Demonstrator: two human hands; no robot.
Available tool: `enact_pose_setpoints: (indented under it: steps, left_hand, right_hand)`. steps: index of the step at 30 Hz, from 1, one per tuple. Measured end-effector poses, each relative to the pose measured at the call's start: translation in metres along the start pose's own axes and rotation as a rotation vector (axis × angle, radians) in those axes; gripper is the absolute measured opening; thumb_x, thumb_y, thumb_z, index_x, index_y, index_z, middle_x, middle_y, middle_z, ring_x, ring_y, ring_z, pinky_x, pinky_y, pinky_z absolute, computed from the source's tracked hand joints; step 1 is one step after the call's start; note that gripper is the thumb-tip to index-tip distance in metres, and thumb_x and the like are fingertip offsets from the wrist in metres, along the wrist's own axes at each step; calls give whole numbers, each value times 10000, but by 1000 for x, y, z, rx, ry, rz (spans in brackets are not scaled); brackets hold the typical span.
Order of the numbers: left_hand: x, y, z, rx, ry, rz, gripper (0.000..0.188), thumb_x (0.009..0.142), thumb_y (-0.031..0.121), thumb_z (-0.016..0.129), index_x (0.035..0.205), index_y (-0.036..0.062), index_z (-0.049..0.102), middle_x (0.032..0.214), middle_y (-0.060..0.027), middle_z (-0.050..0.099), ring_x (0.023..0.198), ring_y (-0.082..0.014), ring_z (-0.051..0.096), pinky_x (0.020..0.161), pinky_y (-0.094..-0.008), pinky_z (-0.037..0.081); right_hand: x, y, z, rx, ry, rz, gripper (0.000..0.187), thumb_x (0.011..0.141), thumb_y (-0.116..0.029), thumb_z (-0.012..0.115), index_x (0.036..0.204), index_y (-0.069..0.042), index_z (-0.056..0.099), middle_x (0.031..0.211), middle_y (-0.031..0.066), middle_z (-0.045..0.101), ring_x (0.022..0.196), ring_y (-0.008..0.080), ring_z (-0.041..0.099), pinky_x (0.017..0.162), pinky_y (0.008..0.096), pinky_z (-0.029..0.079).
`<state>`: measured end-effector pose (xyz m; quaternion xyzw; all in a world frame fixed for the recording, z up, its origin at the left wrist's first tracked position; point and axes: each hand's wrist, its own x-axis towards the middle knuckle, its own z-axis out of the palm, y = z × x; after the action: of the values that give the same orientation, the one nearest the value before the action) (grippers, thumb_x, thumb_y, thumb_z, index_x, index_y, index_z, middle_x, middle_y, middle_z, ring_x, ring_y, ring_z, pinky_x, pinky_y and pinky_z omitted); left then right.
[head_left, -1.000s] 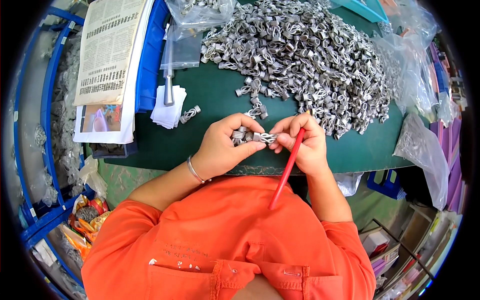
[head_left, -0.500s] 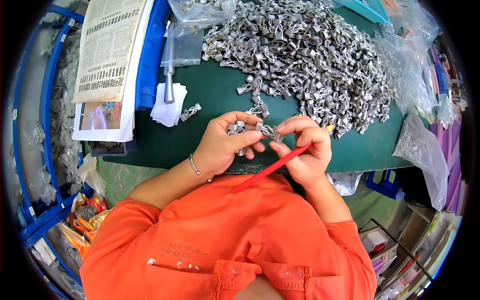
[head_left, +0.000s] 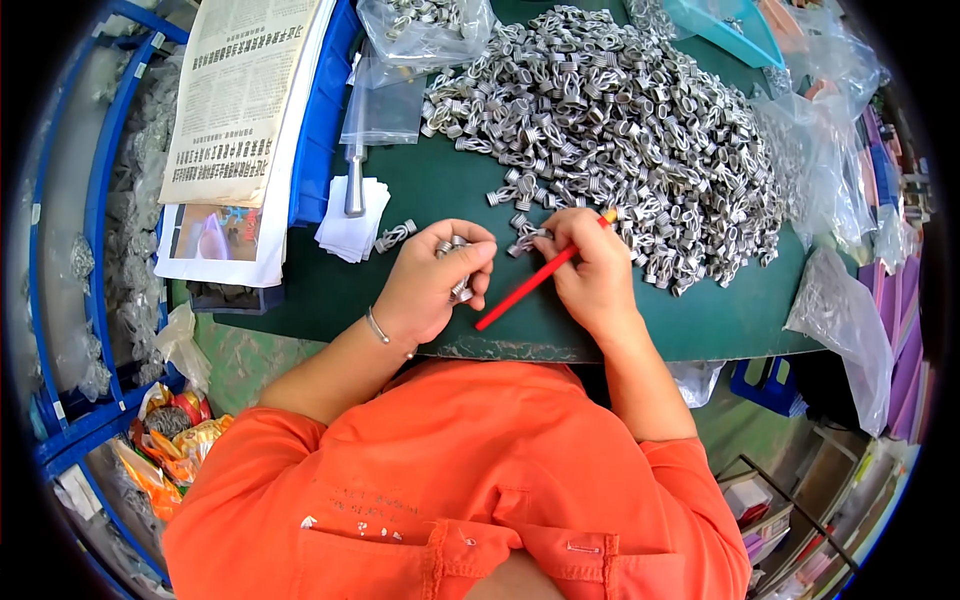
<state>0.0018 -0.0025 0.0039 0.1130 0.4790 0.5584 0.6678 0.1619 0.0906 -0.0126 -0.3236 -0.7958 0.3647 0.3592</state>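
Nearest the camera, an orange shirt (head_left: 450, 480) is seen, with both forearms running up onto the green table (head_left: 700, 320). The left hand (head_left: 430, 285) is closed around a small cluster of silver metal clips (head_left: 452, 262), pressed between thumb and curled fingers at the table's near edge. The right hand (head_left: 590, 270) grasps a red pencil (head_left: 525, 285), and its fingertips are laid on loose clips (head_left: 525, 235) at the near fringe of the heap. Half a second ago the right hand was held against the left with the pencil hanging down over the shirt; now it has been moved out to the heap and the pencil is tilted up across the table. From this it is judged that another clip is being fetched while the gathered ones are kept in the left hand.

Left of the hands a folded white cloth (head_left: 352, 225) lies beneath a metal rod (head_left: 354, 185). Farther left, a printed newspaper (head_left: 235, 110) is spread over a blue tray (head_left: 320, 120). Beyond, the large pile of clips (head_left: 620, 130) fills the far table, with a clear plastic bag (head_left: 425, 25) of clips at the far edge and crumpled clear bags (head_left: 840, 170) on the right
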Motion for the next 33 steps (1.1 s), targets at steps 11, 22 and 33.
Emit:
enact_pose_setpoints:
  steps: [11,22,33]
  left_hand:
    - [-3,-5,14,328,-80,13,194,754,27,662,914,-13,560,742,-52,589,496,-65,508,422,-189,405]
    - [-10,-2,20,731,-228,592,214,703,41,713,886,24,604,802,-24,614,717,-65,559,647,-211,454]
    - [-5,-8,16,113,-191,58,200,820,64,600,989,-30,549,774,-89,589,543,-89,522,428,-212,431]
  right_hand:
    - [-19,-7,-22,540,-19,-51,226,727,61,654,725,-32,447,883,156,603,652,151,571,561,237,475]
    - [-39,7,-9,1156,-97,323,289,718,146,599,722,-69,405,867,113,562,888,229,584,775,323,494]
    - [-30,-20,-13,575,116,-137,419,654,111,681,863,-66,363,950,167,526,798,205,588,679,285,503]
